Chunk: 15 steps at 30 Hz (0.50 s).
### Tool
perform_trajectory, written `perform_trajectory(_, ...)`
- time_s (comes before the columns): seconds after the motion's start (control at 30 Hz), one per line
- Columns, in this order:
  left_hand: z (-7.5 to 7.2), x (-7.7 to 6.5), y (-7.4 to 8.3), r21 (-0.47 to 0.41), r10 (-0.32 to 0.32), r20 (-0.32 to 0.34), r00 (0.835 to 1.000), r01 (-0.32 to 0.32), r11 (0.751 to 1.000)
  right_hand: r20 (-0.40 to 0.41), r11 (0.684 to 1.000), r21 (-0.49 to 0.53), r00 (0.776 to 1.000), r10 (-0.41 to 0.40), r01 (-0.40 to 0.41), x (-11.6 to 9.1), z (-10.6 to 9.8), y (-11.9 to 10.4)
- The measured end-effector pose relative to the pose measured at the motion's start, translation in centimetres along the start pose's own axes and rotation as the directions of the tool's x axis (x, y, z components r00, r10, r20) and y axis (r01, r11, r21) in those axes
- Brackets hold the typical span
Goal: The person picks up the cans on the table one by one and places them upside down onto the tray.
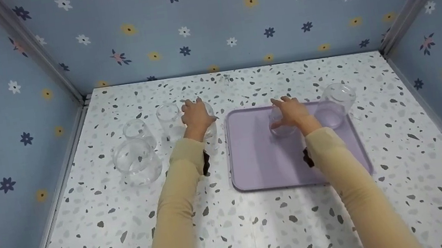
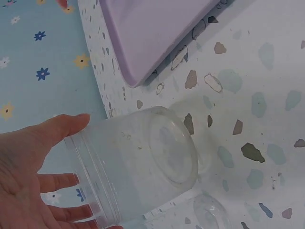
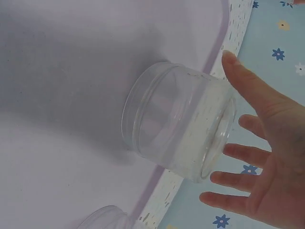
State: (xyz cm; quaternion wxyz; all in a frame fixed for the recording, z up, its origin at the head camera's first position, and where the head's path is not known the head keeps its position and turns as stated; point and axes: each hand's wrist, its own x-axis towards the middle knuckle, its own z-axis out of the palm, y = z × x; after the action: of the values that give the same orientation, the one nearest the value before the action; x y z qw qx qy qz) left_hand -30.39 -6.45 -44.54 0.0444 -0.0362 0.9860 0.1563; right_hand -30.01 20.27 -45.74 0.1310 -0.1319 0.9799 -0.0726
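My left hand (image 1: 197,117) holds a clear plastic jar (image 2: 138,162) by its ridged rim, left of the lilac tray (image 1: 253,167). The jar's base is down by the speckled tabletop. Over the tray, my right hand (image 1: 293,113) is spread above another clear jar (image 3: 176,119), which stands upside down with its ridged rim on the tray. In the right wrist view, the thumb is close to that jar's upper end; whether it touches cannot be told. A second clear jar (image 1: 336,101) stands at the tray's far right corner.
Several more clear containers stand at the left: a wide jar (image 1: 138,166), a smaller one (image 1: 138,131) behind it, and a tall one (image 1: 168,116) near my left hand. Flower-patterned panels (image 1: 207,26) enclose the speckled table (image 1: 236,234) at the back and sides.
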Motion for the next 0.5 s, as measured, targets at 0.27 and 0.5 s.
perform_trajectory(0.27, -1.0, -0.5, 0.4, -0.088, 0.019, 0.009, 1.0, -0.018, 0.996, -0.114, 0.998, 0.034, 0.993, -0.042, 0.047, -0.5, -0.6, -0.6)
perform_trajectory(0.5, -1.5, -1.1, 0.7, -0.179, 0.033, -0.004, 0.999, -0.033, 0.983, -0.239, 0.983, 0.121, 0.965, -0.108, 0.139, -1.2, -0.8, -1.3)
